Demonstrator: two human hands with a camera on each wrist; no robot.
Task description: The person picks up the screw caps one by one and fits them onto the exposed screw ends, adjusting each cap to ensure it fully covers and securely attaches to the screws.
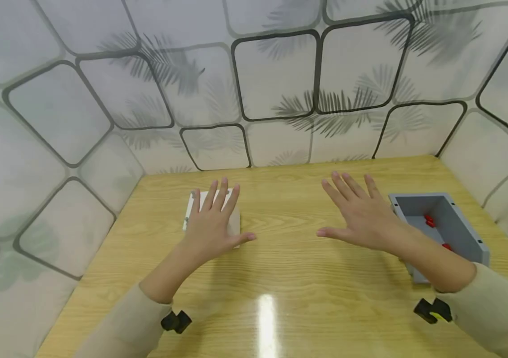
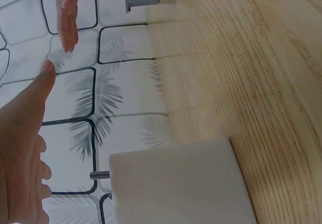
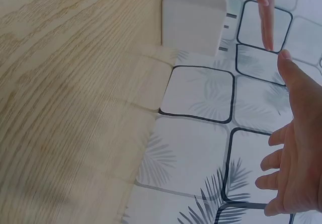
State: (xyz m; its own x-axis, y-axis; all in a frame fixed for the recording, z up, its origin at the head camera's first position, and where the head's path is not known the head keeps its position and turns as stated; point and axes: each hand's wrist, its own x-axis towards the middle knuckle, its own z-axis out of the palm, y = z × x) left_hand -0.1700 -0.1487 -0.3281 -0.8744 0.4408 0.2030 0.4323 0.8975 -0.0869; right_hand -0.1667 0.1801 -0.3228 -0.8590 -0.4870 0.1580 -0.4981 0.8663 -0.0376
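My left hand [image 1: 211, 226] hovers with spread, straight fingers above a white box-like block [image 1: 235, 226], hiding much of it. In the left wrist view that white block [image 2: 181, 183] shows a threaded metal bolt [image 2: 99, 175] sticking out of its top. Bolts also stand out of the block [image 3: 193, 20] in the right wrist view. To the right, my right hand [image 1: 363, 214] is held over the table, fingers spread, holding nothing. Its forearm passes over the near part of a grey bin [image 1: 466, 226], where small red pieces [image 1: 430, 221] lie; part of the bin is hidden.
The wood-grain table [image 1: 280, 268] meets a patterned wall covering [image 1: 276, 79] at the back and both sides. Small black devices [image 1: 175, 322] sit at each sleeve cuff. A bright light reflection lies on the table's near middle.
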